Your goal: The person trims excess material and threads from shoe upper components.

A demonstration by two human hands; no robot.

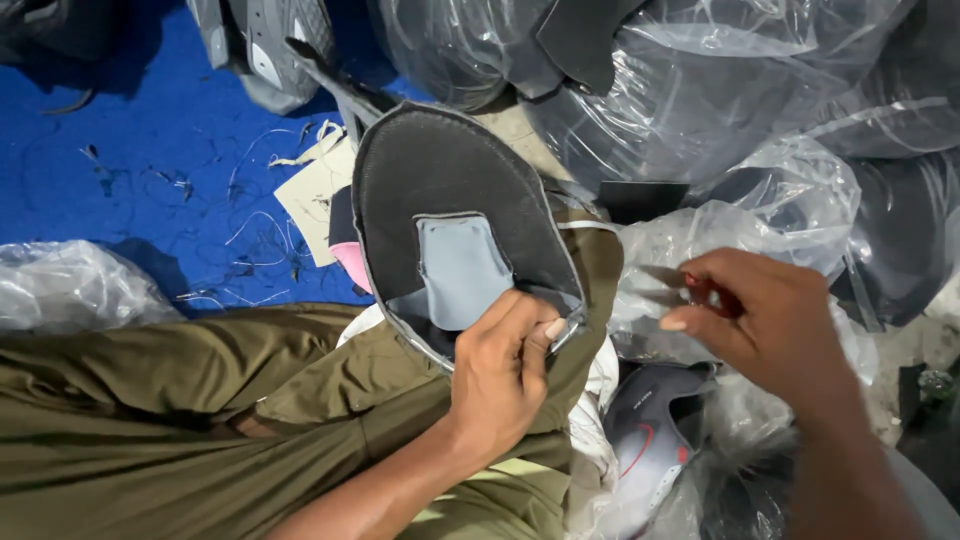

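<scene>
- Shoe upper (450, 200): flat, unlasted piece, rounded at the far end like a toe, dark charcoal felt-like fabric with a thin pale grey bound edge all round. It is held up over the person's lap, near the middle of the view, its inner face turned to the camera.
- Tongue patch (462, 270): pale grey-blue, roughly rectangular, sewn into the middle opening of the upper, with a visible stitch line along its border.
- Left hand (500, 370): closed on the near edge of the upper, thumb on top and fingers curled under, pinching the rim just beside the grey patch.
- Right hand (760, 310): apart from the upper, to its right; fingers drawn together round a small red-handled tool (700, 290), most likely thread snips, whose dark tip points toward the upper. The tool is partly hidden, so its exact kind cannot be told.
- Olive-green trousers (170, 400): cover the lap beneath the upper.
- Pink item (352, 262): a bit of it shows behind the upper's left edge.
- Paper tag (315, 195): cream, lying on the blue floor mat (130, 150) among loose thread trimmings.
- Clear plastic bags (720, 90): heaped behind and to the right, filled with dark shoe parts.
- Grey shoe piece (650, 430): with a red curved mark, lying low right under the right forearm.
</scene>
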